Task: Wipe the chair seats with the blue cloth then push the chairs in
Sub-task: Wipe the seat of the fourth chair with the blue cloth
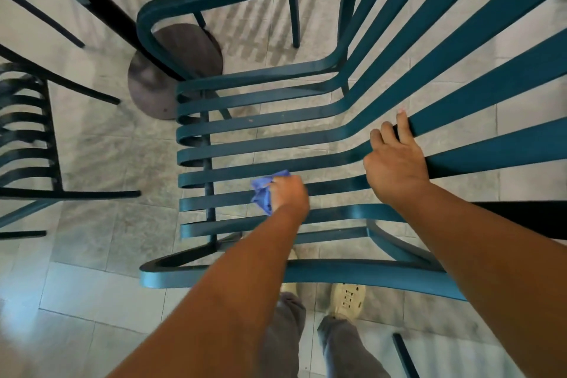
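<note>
Head view: blue cloth [266, 192] bunched in left hand [290, 195], on chair seat [233, 129].

The slatted chair [306, 144] fills the middle. On its seat, toward the near edge, the left hand [290, 195] presses a cloth [265, 192]; right of that, the right hand [395, 159] grips a backrest slat. A round table base [175, 70] stands beyond the chair's far-left corner, and another chair [27, 144] sits well left.

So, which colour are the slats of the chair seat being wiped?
Dark teal blue-green, painted plain. The seat slats show best in the head view.
</note>
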